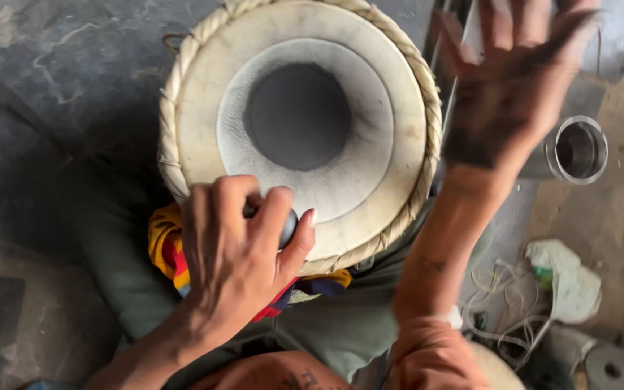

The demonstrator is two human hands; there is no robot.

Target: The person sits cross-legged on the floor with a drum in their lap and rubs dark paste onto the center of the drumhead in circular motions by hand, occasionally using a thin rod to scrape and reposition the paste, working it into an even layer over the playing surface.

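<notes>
The round hand drum with its pale skin head, dark grey centre patch and thick braided straw-coloured rim (297, 123) sits upright between the person's knees, propped on a bright yellow, red and blue cloth (165, 249) over grey-green trousers (110, 253), and the left hand (236, 249) is right down on the near edge of the skin. That left grip is closed snugly around a small smooth dark rounded stone (288, 225), fingers curled over the top and thumb tucked beside it, the stone pressed to the pale ring just outside the grey patch. Here is the risk as I see it: if that stone tips onto an edge or slides off the pale ring toward the braid, it could scuff or gouge the skin, and the drum is only cradled on soft cloth, so a hard push might rock it. The right hand (518, 87) is up in the air beyond the far right rim, blurred, palm smudged black, fingers spread wide and holding nothing; that black could mark the clean skin if it lands there. Just past it stands a shiny open metal cylinder (579, 150) on the stone floor (59, 79), near enough to be knocked, with a crumpled whitish rag (570, 282) and loose pale cord (500, 303) lying closer in.
</notes>
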